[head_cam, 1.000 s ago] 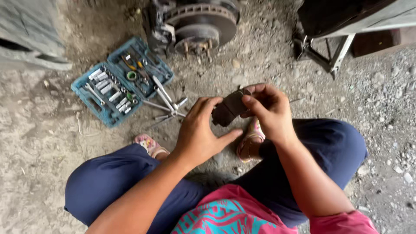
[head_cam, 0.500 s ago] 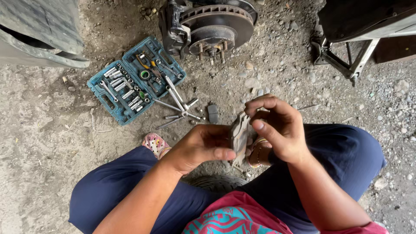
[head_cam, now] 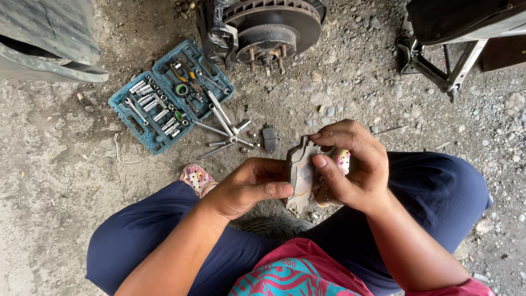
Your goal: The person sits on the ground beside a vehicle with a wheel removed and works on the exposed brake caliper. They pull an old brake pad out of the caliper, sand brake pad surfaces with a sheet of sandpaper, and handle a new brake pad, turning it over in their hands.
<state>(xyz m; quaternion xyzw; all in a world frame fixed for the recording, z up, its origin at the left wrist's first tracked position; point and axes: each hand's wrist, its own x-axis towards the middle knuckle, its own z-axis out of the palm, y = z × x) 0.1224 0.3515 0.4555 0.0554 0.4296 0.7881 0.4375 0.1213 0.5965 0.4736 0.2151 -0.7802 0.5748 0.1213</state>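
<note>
Both my hands hold a worn grey brake pad [head_cam: 299, 174] upright in front of my knees. My left hand [head_cam: 249, 186] grips its left edge with the thumb on its face. My right hand [head_cam: 350, 167] wraps over its top and right side, thumb pressing the face. A second small dark pad [head_cam: 269, 138] lies on the gravel just beyond. Above it stands the bare brake disc and hub [head_cam: 271, 24] with its wheel studs.
An open teal socket-set case [head_cam: 167, 96] lies at the upper left, with a cross wheel wrench [head_cam: 227, 134] beside it. A jack stand [head_cam: 441, 60] props the car at upper right. A tyre edge [head_cam: 274, 225] shows under my legs. Gravel ground all around.
The pad has turned from a dark, tilted face to standing on edge between both hands. The view has shifted so the disc and tool case sit further right.
</note>
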